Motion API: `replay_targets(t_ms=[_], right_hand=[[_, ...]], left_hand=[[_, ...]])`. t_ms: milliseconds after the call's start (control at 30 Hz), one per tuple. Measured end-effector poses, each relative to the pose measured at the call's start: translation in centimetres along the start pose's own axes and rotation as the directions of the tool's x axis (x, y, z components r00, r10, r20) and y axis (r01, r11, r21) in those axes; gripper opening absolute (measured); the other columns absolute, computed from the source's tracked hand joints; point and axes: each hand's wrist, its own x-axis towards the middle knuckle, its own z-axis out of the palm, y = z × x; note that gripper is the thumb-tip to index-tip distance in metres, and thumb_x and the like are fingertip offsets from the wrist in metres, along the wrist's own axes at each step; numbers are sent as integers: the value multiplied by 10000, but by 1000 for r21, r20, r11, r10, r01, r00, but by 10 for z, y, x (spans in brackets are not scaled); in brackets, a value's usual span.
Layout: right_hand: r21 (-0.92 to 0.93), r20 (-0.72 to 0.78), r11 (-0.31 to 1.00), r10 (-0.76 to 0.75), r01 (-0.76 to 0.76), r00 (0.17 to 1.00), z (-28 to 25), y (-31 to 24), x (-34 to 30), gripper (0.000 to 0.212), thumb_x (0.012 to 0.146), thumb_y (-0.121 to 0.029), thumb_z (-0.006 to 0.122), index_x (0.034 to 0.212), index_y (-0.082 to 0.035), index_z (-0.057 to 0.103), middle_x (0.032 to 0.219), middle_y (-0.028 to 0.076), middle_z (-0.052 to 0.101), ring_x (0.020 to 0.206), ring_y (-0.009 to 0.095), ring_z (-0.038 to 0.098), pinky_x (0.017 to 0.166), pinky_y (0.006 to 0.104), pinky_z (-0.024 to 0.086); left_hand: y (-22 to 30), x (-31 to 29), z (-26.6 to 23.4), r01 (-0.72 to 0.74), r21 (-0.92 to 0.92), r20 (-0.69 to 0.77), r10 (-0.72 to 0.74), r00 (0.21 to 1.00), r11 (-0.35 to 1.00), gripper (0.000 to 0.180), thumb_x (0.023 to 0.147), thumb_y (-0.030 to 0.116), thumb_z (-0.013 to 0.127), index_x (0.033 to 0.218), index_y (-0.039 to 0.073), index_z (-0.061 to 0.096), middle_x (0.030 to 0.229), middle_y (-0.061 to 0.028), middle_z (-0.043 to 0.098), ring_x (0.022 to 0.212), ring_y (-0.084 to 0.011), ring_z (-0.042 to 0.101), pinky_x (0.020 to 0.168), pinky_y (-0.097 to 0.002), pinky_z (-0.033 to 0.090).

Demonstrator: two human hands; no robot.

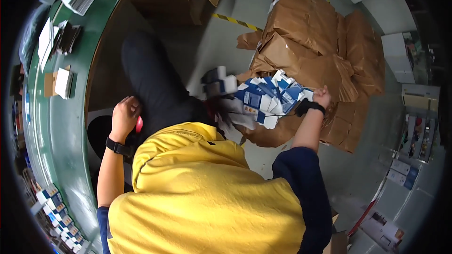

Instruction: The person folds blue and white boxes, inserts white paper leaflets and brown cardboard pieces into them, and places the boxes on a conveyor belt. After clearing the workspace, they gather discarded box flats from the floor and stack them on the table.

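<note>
My left hand (125, 115) is closed beside my dark trouser leg, its fingers curled under. A small red thing (139, 124) shows just below it; whether the hand grips it I cannot make out. My right hand (322, 98) is closed at the right edge of a heap of flat blue-and-white cartons (266, 98), close to crumpled brown wrapping paper (340, 77). What its fingers hold, if anything, is hidden. Near my knees, a few blue-and-white cartons (219, 83) are smeared by motion, apart from both hands.
On the left runs a long green worktable (94, 33) bearing stacks of cards (63, 82). An open cardboard box (165, 2) stands ahead. Large paper-wrapped bundles (301, 14) lie at the far right. Yellow-black tape (235, 20) marks the grey floor.
</note>
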Motion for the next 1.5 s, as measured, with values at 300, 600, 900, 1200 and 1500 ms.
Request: replay_targets(t_ms=[300,600,900,1200,1500], right_hand=[[-75,71,997,15,-10,997,-13,1,24,72,888,-90,503,865,-47,555,585,25,478,427,111,378,420,209,373],[-194,-128,981,-39,14,991,-44,35,9,142,915,-142,515,923,-24,593,745,37,611,572,103,521,609,243,490],[-382,-69,922,38,-62,997,-43,51,-1,207,896,-148,546,1074,-51,591,943,42,638,790,131,587,765,261,477],[-480,-67,877,-37,0,997,-31,89,-15,269,856,-145,566,1114,-69,589,969,59,659,876,148,603,821,287,434],[-631,-233,773,-104,-69,967,-32,134,17,306,819,-163,570,1111,-71,587,989,45,658,913,139,600,761,255,422]], left_hand=[[-8,56,-9,-134,-9,127,134,983,991,204,758,60,672,930,-1,582,776,-121,602,680,-229,620,614,-302,493],[-43,62,-20,-53,135,324,7,946,989,283,769,143,677,1012,27,591,819,-131,618,682,-243,622,625,-317,500],[-47,64,-3,-64,119,323,22,946,991,310,765,151,684,1040,34,601,864,-139,634,728,-250,634,656,-319,508],[-32,104,21,-89,45,373,66,925,995,356,764,221,688,1055,36,601,900,-132,643,778,-258,637,699,-339,509],[-73,128,45,72,-12,454,-59,889,997,343,795,176,680,1077,6,584,881,-130,642,761,-219,644,696,-311,507]])
